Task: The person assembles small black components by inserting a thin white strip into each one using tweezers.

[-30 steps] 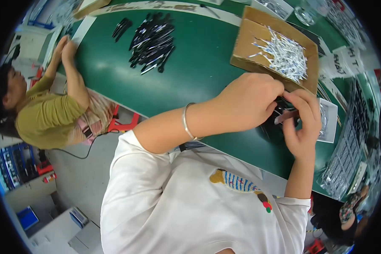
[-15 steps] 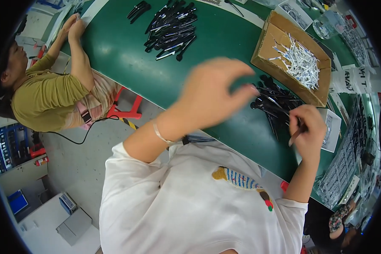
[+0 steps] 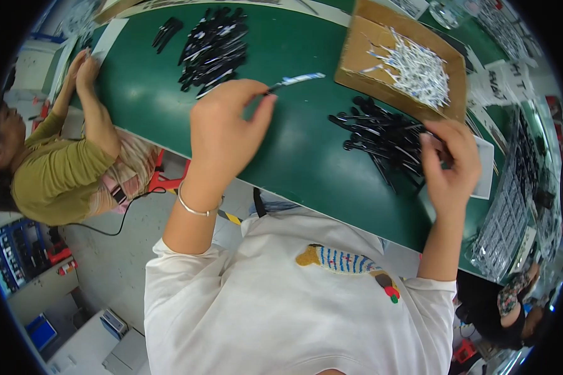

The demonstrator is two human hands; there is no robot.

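Observation:
Out over the green table, my left hand [image 3: 228, 128] pinches a thin white-and-blue strip [image 3: 303, 79] with a dark end at the fingertips. Beyond that hand lies a pile of slim black pieces [image 3: 214, 50] with pale marks on them. A second pile of slim black pieces with rounded ends [image 3: 381, 134] is at the right. Over its right edge, my right hand [image 3: 450, 159] has its fingers curled together. Something dark shows between them, but its shape is mostly hidden.
Behind the right pile stands a cardboard box [image 3: 356, 53] with many white strips [image 3: 419, 69]. A white tray [image 3: 483, 169] sits beside my right hand, with clear plastic packs [image 3: 503, 219] farther right. A co-worker [image 3: 62, 169] works at the left.
My left hand has moved left, away from the right pile, and the strip now shows in its fingers. The right hand stays by the right pile; the view has shifted.

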